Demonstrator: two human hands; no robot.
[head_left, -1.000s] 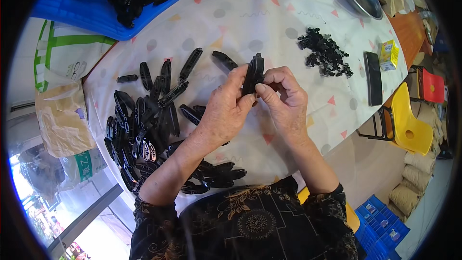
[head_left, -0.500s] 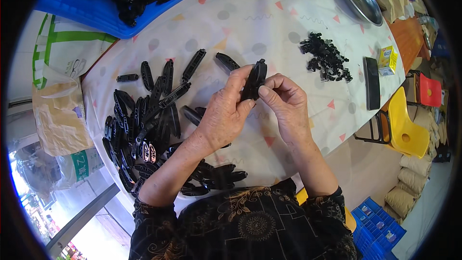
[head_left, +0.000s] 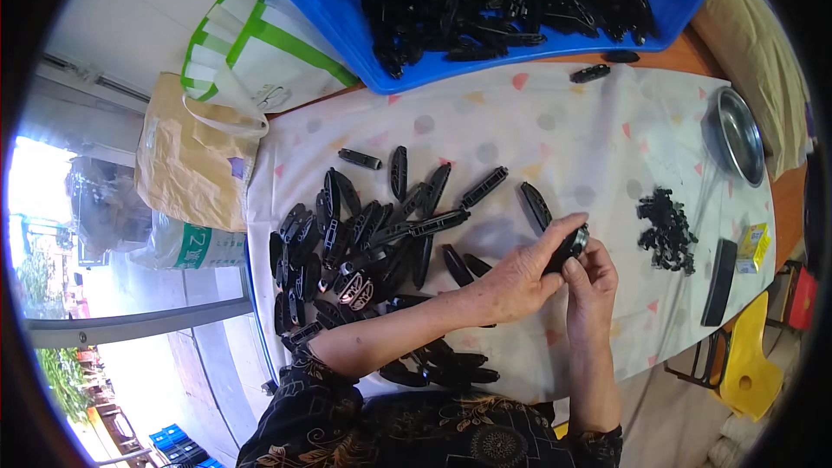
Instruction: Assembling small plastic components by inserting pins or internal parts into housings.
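My left hand [head_left: 518,282] holds a long, oval black plastic piece [head_left: 568,249], with the fingers along one side and the thumb below. My right hand [head_left: 593,284] is closed at the piece's right side, thumb and forefinger pinched against it. Whether a smaller part sits in that pinch is hidden. Just beyond my left hand lies a similar black piece [head_left: 536,204]. Many more such pieces form a loose heap [head_left: 381,234] on the patterned white tablecloth [head_left: 485,130], to the left and under my left forearm. A pile of tiny black parts [head_left: 667,230] lies to the right.
A blue crate [head_left: 381,82] full of black pieces stands at the far edge. On the right are a metal bowl [head_left: 739,137], a dark flat bar [head_left: 718,282] and a small yellow box [head_left: 754,248]. A yellow chair [head_left: 750,373] stands beyond the table; a brown paper bag [head_left: 195,160] is at left.
The view has swung left and up, so more of the blue crate shows. Both hands stay on the same black piece, which is now tilted differently between them.
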